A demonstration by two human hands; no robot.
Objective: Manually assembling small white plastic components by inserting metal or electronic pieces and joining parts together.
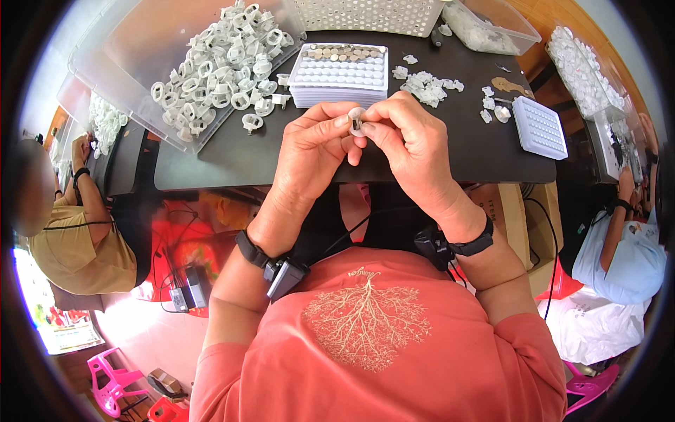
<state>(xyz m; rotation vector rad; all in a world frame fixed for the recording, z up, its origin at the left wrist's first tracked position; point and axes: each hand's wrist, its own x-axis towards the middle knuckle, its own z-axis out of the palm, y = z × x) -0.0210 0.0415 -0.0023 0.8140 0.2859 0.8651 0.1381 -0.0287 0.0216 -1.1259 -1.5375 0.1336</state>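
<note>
A small round whitish plastic piece (356, 121) with a dark slot in its middle is held up over the table's near edge. My left hand (304, 149) pinches it from the left between thumb and fingers. From the right, the thumb and forefinger of my right hand (415, 137) close on the same piece; whether they also hold something smaller is hidden. Just beyond my hands stands a stack of white dimpled trays (339, 79), with several small round metal discs (346, 53) lying on its far rows.
A clear bin (133, 84) at left holds many white plastic pieces (232, 67), some spilling onto the dark table (485, 151). Small white parts (426, 88) lie right of the stack, near another white tray (540, 128). Behind stands a perforated basket (365, 17). Co-workers sit at both sides.
</note>
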